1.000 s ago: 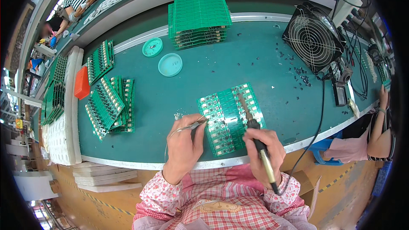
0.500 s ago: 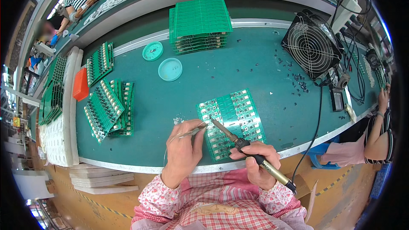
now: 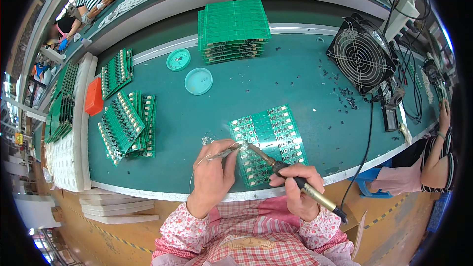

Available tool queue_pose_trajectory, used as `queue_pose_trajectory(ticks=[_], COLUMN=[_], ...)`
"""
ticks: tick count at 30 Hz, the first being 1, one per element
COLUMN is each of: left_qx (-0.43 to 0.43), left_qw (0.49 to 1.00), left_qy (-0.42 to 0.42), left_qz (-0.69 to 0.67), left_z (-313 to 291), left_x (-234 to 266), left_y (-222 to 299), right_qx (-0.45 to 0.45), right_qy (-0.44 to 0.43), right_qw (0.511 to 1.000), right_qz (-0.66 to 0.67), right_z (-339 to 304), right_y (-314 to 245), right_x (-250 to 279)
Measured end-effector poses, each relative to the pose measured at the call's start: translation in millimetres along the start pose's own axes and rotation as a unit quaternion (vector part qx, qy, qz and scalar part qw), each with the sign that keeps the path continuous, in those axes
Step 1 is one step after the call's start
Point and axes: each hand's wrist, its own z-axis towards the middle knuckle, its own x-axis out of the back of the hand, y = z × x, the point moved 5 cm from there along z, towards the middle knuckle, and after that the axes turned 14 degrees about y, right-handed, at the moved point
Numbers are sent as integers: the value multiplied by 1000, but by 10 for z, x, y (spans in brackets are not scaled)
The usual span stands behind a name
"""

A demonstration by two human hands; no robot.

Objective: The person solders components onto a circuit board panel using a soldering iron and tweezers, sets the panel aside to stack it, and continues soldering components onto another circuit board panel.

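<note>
A green circuit board (image 3: 264,133) with rows of small parts lies flat before me. My right hand (image 3: 304,187) grips a soldering iron (image 3: 318,197) with a black and gold handle. Its tip reaches the board's left rows, where a small whitish patch shows. My left hand (image 3: 211,177) is closed around slim metal tweezers (image 3: 220,154), and a thin wire, like solder, loops beside the fingers. The tweezers' points end close to the iron's tip; whether they touch a part is too small to tell.
Circuit boards (image 3: 234,22) are stacked at the back, with more piles (image 3: 123,128) on the left by a red box (image 3: 93,97). Two turquoise lids (image 3: 198,81) lie mid-table. A black fan (image 3: 362,54) stands right, near scattered black bits (image 3: 349,99). The iron's cable (image 3: 367,145) crosses the front edge.
The soldering iron's tip has shifted slightly down along the board's left rows, nearer the tweezers. A whitish patch now shows there. My left hand has hardly moved.
</note>
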Motion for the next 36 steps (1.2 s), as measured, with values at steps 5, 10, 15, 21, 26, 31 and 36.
queue_pose_trajectory(ticks=[5, 10, 15, 21, 26, 31, 36], left_qx=[-7, -7, -12, -12, -13, -12, -12], left_qw=[1000, 1000, 1000, 1000, 1000, 1000, 1000], left_qy=[-1, 3, 5, 11, 11, 9, 10], left_qz=[-2, -2, -5, -3, -9, -5, -9], left_z=[2, 6, 6, -8, -8, -13, -22], left_x=[-1, 2, 0, -13, -2, -12, -17], left_y=[-4, -12, -27, -29, -26, -30, -54], right_qx=[-137, -139, -134, -145, -113, -98, -27], right_qy=[10, 0, -8, -11, -51, -49, -77], right_qw=[988, 988, 989, 987, 988, 989, 987], right_qz=[-65, -60, -65, -71, -89, -100, -138], right_z=[-26, -22, 11, 29, 56, 55, 130], right_y=[106, 134, 136, 119, 84, 76, -7], right_x=[5, -38, -75, -83, -111, -120, -170])
